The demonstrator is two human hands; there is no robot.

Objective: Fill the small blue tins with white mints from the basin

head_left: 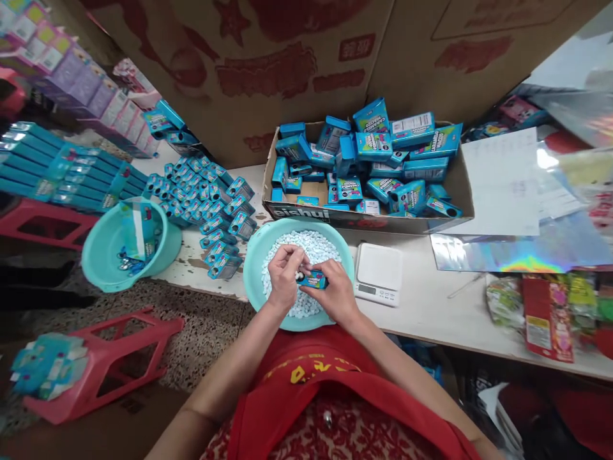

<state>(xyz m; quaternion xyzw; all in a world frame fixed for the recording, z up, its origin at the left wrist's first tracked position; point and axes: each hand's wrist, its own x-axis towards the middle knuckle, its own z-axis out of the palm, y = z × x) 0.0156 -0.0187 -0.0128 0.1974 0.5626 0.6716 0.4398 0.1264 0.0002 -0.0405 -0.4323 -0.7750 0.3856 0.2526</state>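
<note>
My right hand (338,287) is closed around a small blue candy box (316,279), held sideways over a turquoise basin (252,276). At the box's left end, my left hand (286,271) has its fingers bent together with a few pale candies (300,276) at their tips. Many small white-blue candies (306,239) fill the basin beneath both hands. Right of the basin lies a white digital scale (380,265). Behind it, a cardboard tray (373,221) holds many blue candy boxes (375,145), lying at various angles.
Rows of blue boxes (211,198) stand on the table left of the basin. Another turquoise basin (167,246) holds blue packaging. Red stools (115,351) stand at the left. Large cartons (306,64) rise behind the tray. Shiny sheets (517,246) and colourful packets (546,313) lie right.
</note>
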